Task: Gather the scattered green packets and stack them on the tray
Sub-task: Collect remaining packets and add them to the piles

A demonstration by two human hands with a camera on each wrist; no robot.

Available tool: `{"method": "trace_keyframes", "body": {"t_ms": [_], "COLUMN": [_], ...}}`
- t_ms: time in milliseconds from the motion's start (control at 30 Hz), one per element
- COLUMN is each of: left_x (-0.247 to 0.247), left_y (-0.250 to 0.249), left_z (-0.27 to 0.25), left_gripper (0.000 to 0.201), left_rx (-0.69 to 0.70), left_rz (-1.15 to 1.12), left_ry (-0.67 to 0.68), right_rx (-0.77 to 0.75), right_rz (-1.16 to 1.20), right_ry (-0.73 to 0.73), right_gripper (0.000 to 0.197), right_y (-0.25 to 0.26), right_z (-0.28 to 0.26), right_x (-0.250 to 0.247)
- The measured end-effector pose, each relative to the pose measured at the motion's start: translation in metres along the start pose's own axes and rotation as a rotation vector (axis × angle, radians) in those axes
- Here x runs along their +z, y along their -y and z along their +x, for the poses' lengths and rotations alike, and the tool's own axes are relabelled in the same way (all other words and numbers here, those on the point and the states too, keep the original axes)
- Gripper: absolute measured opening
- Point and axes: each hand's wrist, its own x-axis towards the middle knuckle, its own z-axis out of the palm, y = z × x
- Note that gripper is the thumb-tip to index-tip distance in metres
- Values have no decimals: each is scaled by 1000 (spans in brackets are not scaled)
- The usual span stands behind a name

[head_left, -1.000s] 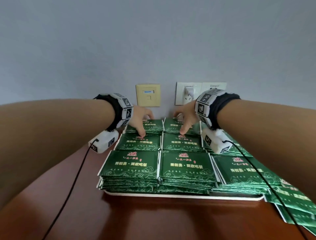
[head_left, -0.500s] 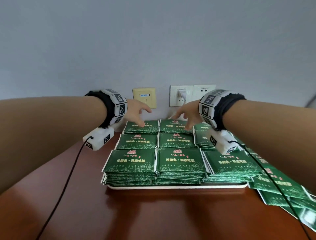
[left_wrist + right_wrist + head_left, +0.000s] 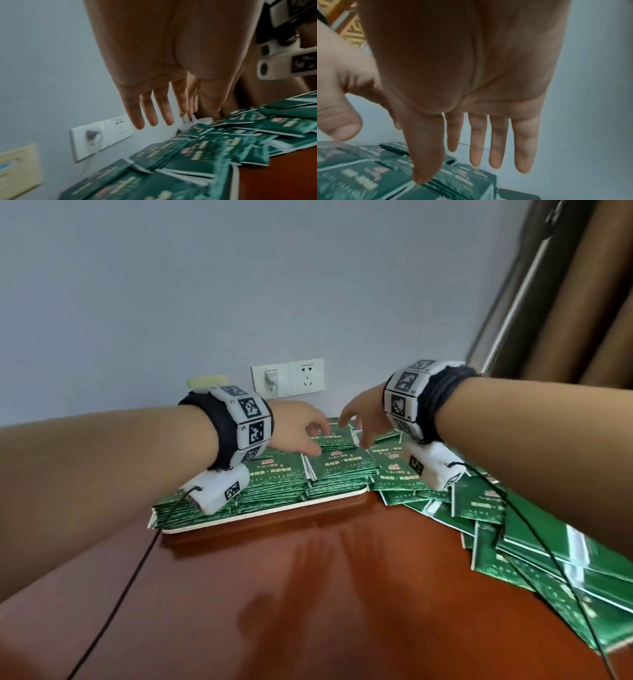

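Both hands empty with fingers spread over tray (image 3: 274, 512) stacks; loose green packets (image 3: 555, 546) lie right and near, closest to right hand (image 3: 368, 421), left hand (image 3: 298, 429) farther.

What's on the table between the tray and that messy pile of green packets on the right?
Nothing separates them: in the head view more green packets spill from the tray straight into the messy pile.

Both bare forearms reach forward side by side, each wrist wrapped in a dark band with a marker-covered white cuff. The left hand (image 3: 301, 429) is palm down with fingers (image 3: 150, 108) straight and slightly spread, gripping nothing. The right hand (image 3: 364, 419) is also empty, fingers (image 3: 477, 142) extended, thumb angled downward.
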Motion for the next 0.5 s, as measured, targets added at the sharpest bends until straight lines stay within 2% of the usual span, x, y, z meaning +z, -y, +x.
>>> {"method": "trace_keyframes", "body": {"t_ms": [200,367,500], "left_x": [46,87,104], "left_y": [-92,-127,-134], "left_z": [9,27,35], "left_gripper": [40,39,65], "left_rx": [167,154,99], "left_rz": [28,79,114], "left_ry": [85,241,252], "right_rx": [70,145,178], "right_rz": [-33,53,125], "right_ry": [107,177,137], "right_gripper": [63,60,65], "right_y": [-30,-41,-39], "right_z": [-50,-54,-43], "right_x": [67,120,136]}}
